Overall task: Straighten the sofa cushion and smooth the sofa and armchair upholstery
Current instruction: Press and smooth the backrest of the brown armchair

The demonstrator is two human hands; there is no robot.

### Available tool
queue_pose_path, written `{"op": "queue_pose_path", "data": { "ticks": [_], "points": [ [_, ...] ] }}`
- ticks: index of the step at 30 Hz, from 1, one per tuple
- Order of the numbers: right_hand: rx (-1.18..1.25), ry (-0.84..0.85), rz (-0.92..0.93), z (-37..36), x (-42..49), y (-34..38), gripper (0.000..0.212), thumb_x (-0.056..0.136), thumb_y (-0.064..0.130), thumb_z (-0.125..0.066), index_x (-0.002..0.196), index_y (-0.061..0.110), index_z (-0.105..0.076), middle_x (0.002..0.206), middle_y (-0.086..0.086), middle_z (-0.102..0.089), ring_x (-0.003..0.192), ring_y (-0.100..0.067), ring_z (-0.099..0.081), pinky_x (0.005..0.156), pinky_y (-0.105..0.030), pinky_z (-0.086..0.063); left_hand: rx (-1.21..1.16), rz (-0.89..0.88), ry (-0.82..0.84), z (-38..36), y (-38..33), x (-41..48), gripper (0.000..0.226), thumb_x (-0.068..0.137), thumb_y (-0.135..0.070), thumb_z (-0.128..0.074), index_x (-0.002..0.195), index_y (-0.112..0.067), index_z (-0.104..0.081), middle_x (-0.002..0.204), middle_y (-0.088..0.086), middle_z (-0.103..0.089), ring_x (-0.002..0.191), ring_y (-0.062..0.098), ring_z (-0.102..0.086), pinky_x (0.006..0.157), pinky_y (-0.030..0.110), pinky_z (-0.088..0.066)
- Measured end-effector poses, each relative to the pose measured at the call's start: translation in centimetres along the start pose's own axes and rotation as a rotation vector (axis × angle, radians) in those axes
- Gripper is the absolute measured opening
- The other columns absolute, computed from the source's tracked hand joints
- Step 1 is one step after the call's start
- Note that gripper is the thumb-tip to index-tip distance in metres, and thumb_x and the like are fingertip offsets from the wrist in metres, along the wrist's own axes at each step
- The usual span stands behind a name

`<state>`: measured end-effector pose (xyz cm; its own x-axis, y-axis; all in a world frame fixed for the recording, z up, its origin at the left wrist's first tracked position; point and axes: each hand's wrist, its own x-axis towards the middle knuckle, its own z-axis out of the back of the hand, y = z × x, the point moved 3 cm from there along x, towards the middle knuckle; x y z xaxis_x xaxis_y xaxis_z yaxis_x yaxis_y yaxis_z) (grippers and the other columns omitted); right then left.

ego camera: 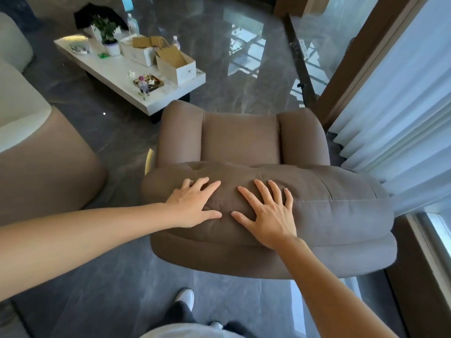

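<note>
A brown fabric armchair stands in front of me, seen from behind its padded backrest. My left hand lies flat on the top of the backrest, left of its middle, fingers spread. My right hand lies flat beside it, fingers spread too, thumb close to the left thumb. Both palms press on the fabric and hold nothing. The fabric between them shows small creases along a seam. The sofa, brown with a cream seat, is at the left edge; no loose cushion is visible.
A white coffee table beyond the chair carries open cardboard boxes, a potted plant, bottles and a small tray. White curtains hang close on the right. The floor is glossy dark stone. My feet stand just behind the chair.
</note>
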<state>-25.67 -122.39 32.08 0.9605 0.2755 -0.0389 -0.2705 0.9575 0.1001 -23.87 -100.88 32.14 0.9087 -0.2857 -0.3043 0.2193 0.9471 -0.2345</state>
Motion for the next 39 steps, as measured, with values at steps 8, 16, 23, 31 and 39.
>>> {"op": "queue_pose_path", "data": {
  "ticks": [8,16,23,31,39],
  "points": [
    [0.03,-0.096,0.106,0.5,0.6,-5.0,0.067,0.089,0.082,-0.021,0.146,0.05,-0.033,0.156,-0.001,-0.039,0.146,-0.034,-0.025,0.117,-0.06,-0.014,0.016,0.074,-0.09,-0.7,-4.3,1.3,0.084,0.08,-0.071,-0.045,0.146,-0.039,-0.006,0.155,-0.001,-0.015,0.13,0.034,-0.024,0.1,0.055,-0.036],
    [0.059,-0.102,0.254,1.3,0.8,-12.0,0.067,0.089,0.08,-0.022,0.147,0.047,-0.035,0.156,-0.006,-0.041,0.145,-0.038,-0.027,0.115,-0.06,-0.008,-0.062,0.221,-0.116,-2.3,-11.3,2.9,0.082,0.082,-0.068,-0.045,0.146,-0.043,0.0,0.158,-0.003,-0.008,0.137,0.033,-0.014,0.103,0.055,-0.03],
    [-0.002,-0.056,0.33,2.0,-0.3,-18.8,0.068,0.088,0.08,-0.024,0.148,0.049,-0.033,0.157,-0.004,-0.038,0.147,-0.036,-0.025,0.117,-0.061,-0.012,-0.109,0.329,-0.194,-5.7,-19.0,3.5,0.074,0.084,-0.072,-0.024,0.144,-0.046,0.01,0.16,-0.005,0.005,0.142,0.033,-0.003,0.106,0.06,-0.019],
    [-0.051,-0.039,0.413,2.7,-0.3,-25.7,0.068,0.088,0.081,-0.02,0.148,0.05,-0.03,0.157,-0.002,-0.039,0.146,-0.034,-0.027,0.117,-0.061,-0.018,-0.182,0.392,-0.214,-7.8,-25.9,5.8,0.071,0.083,-0.073,-0.014,0.141,-0.046,0.016,0.159,-0.003,0.013,0.141,0.034,0.006,0.108,0.06,-0.012],
    [-0.026,-0.022,0.526,3.6,1.3,-32.0,0.068,0.089,0.082,-0.019,0.149,0.051,-0.027,0.158,0.0,-0.037,0.147,-0.033,-0.025,0.118,-0.06,-0.015,-0.181,0.501,-0.191,-7.9,-31.9,8.9,0.067,0.088,-0.067,-0.015,0.14,-0.045,0.02,0.158,-0.002,0.016,0.142,0.033,0.008,0.109,0.058,-0.009]
  ]
}}
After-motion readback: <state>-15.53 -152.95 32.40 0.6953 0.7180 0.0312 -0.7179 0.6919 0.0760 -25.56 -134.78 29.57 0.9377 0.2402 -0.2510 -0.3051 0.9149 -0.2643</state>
